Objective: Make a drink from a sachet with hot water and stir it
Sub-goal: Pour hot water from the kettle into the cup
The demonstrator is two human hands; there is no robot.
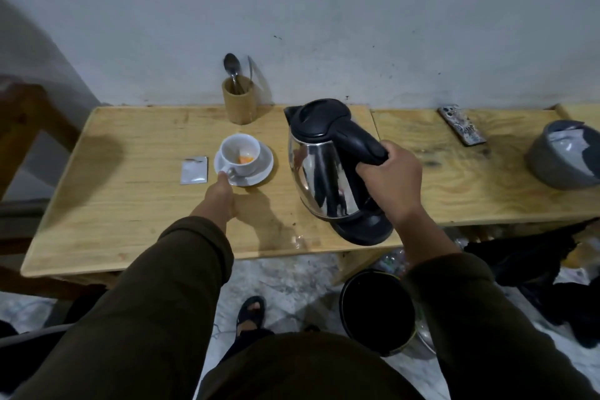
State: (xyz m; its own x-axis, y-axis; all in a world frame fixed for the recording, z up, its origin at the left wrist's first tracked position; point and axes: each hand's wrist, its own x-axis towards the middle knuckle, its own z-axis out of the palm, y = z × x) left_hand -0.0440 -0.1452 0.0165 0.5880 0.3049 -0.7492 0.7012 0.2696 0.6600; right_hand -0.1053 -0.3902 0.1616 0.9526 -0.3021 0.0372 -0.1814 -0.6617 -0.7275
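A white cup (241,153) with orange powder at its bottom stands on a white saucer (263,169) on the wooden table (136,204). My left hand (219,196) reaches to the cup's handle, fingertips touching it. A silver sachet (194,169), torn at the top, lies flat just left of the saucer. My right hand (388,177) grips the black handle of the steel kettle (319,166), which leans left above its black base (367,230). A spoon (231,66) stands in a wooden holder (238,101) by the wall.
A phone (461,124) lies on the adjoining table to the right, beside a grey bowl (563,156) with a packet in it. A dark bucket (378,310) stands on the floor under the table edge, near my sandalled foot (251,312).
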